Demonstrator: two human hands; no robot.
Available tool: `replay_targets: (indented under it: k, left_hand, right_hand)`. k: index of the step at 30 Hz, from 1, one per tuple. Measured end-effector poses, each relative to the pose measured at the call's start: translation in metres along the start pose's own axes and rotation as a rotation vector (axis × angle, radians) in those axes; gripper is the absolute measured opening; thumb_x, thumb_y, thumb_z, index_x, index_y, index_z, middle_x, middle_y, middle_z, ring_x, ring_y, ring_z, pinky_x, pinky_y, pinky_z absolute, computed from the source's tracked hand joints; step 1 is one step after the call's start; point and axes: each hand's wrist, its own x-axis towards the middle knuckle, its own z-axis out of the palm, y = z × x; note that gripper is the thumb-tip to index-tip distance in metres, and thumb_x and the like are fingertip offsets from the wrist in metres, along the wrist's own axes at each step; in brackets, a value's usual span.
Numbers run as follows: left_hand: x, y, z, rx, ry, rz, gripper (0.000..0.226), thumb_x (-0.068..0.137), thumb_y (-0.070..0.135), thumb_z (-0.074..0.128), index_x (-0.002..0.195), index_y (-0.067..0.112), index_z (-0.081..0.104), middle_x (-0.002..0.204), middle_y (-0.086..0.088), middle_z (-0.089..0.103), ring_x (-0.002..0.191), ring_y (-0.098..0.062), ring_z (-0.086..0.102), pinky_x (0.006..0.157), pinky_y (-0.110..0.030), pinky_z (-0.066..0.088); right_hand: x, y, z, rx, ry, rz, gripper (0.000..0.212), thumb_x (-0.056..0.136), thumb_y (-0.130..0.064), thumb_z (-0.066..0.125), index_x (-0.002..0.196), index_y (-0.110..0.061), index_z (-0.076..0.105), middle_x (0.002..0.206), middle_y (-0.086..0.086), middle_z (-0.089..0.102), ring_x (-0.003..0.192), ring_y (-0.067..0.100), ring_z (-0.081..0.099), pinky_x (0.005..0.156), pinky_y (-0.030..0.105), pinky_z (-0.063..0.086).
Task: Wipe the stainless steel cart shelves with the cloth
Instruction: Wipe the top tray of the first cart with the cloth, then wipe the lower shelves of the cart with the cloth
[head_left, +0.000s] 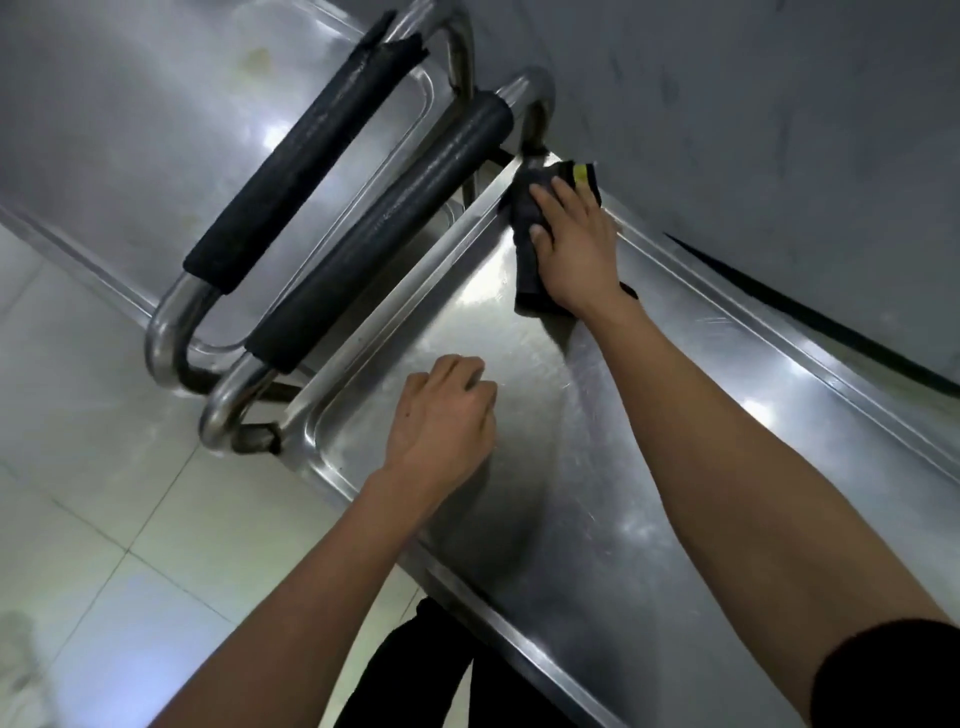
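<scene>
1. A dark cloth (530, 244) with a yellow patch at its far edge is pressed flat onto the top shelf (597, 441) of the stainless steel cart, in the shelf's far corner.
2. The cloth is covered by the right hand (574, 249); its grip is spread out, the fingers laid straight on the fabric rather than curled round it.
3. The left hand (447, 415) is rested on the same shelf, nearer its front edge and well apart from the cloth; its fingers are loosely curled and nothing is held.
4. Just beside the cloth, the shelf's raised rim is met by a push handle (374, 249) with a black foam sleeve.
5. A second padded handle (301, 171), belonging to another steel cart (130, 145), is seen beyond the first, crowding that corner.
6. A grey wall (779, 130) is set close behind the shelf's far rim.
7. Pale floor tiles (104, 519) are seen below the shelf's left end.
</scene>
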Motion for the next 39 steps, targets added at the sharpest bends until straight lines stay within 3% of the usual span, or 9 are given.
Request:
replay_targets:
  k: [6,12,20,28,36,39]
  left_hand:
    - [-0.006,-0.003,-0.005,0.034,-0.098,0.034,0.025,0.096,0.025,0.05,0.109,0.018,0.07,0.138,-0.002,0.055,0.134,-0.022,0.044,0.096,-0.044,0.041]
    - [-0.024,-0.015,-0.017,0.047,-0.134,0.122,0.032,0.099,0.03,0.042,0.117,0.022,0.067,0.129,0.002,0.059,0.124,-0.019,0.048,0.101,-0.042,0.035]
    - [-0.067,-0.039,-0.026,0.051,-0.217,0.302,0.037,0.101,0.034,0.04,0.125,0.02,0.065,0.133,0.001,0.061,0.123,-0.022,0.051,0.101,-0.044,0.038]
    - [-0.117,-0.046,-0.021,0.042,-0.244,0.457,0.035,0.1,0.03,0.044,0.125,0.02,0.065,0.127,0.0,0.064,0.117,-0.024,0.055,0.092,-0.043,0.042]
    - [-0.177,-0.052,-0.028,-0.008,-0.167,0.436,0.033,0.097,0.026,0.049,0.125,0.019,0.065,0.128,0.0,0.064,0.116,-0.024,0.056,0.095,-0.045,0.043]
    - [-0.216,-0.064,-0.026,-0.068,-0.16,0.381,0.034,0.097,0.027,0.052,0.127,0.018,0.066,0.128,-0.001,0.064,0.117,-0.024,0.057,0.099,-0.048,0.045]
  right_hand:
    - [-0.058,0.002,-0.009,0.007,-0.019,0.074,0.057,0.095,-0.041,0.043,0.15,-0.026,0.038,0.16,0.002,0.032,0.15,0.024,0.019,0.119,0.047,0.023]
    - [-0.152,-0.013,-0.011,-0.042,-0.065,0.285,0.08,0.089,-0.067,0.045,0.155,-0.027,0.024,0.164,0.002,0.018,0.153,0.024,0.007,0.121,0.046,0.017]
    - [-0.271,-0.087,0.009,-0.069,-0.047,0.555,0.067,0.099,-0.042,0.045,0.158,-0.031,0.015,0.164,0.005,0.018,0.15,0.03,0.015,0.117,0.049,0.027]
    - [-0.357,-0.132,0.021,-0.078,-0.068,0.673,0.06,0.098,-0.032,0.052,0.153,-0.032,0.031,0.16,0.003,0.029,0.144,0.029,0.024,0.102,0.051,0.038]
    - [-0.424,-0.153,0.018,0.011,-0.055,0.612,0.059,0.093,-0.028,0.058,0.149,-0.032,0.04,0.154,0.002,0.04,0.13,0.031,0.041,0.099,0.048,0.045]
    - [-0.456,-0.165,0.024,0.101,-0.009,0.574,0.06,0.091,-0.025,0.06,0.148,-0.029,0.042,0.154,0.002,0.041,0.129,0.031,0.042,0.104,0.047,0.042]
